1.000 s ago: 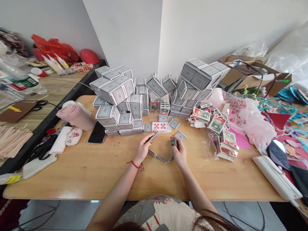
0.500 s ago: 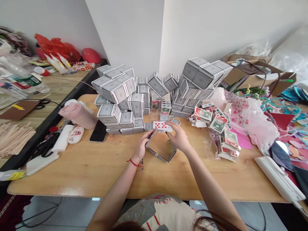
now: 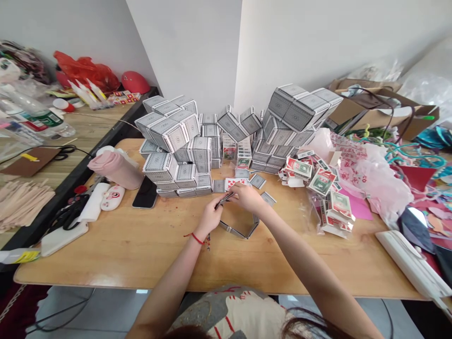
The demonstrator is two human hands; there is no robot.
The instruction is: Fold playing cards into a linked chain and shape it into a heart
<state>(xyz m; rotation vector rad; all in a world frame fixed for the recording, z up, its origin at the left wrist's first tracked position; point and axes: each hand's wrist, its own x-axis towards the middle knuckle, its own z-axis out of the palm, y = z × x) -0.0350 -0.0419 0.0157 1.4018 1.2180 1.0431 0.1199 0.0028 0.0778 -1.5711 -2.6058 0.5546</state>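
My left hand (image 3: 211, 215) pinches the near end of a playing card (image 3: 223, 201), which is seen almost edge-on. The fingers of my right hand (image 3: 247, 197) close on the far end of that same card. Below and between my hands, a ring of joined playing cards (image 3: 243, 232) stands upright on the table, open at the top; its far part is hidden by my right hand. Just beyond my fingers lies a face-up card with red hearts (image 3: 231, 181), partly covered. Loose face-down cards (image 3: 257, 181) lie around it, another card (image 3: 268, 198) beside my right wrist.
Blocks built of grey-backed cards stand stacked at the left (image 3: 173, 127) and right (image 3: 296, 108). Opened card boxes (image 3: 322, 181) and a plastic bag (image 3: 367, 174) lie to the right. A phone (image 3: 144, 192) and a pink roll (image 3: 115, 168) are on the left.
My right hand has moved left from the loose cards to the card at my left hand and closed on it. A face-down card now shows beside my right wrist.
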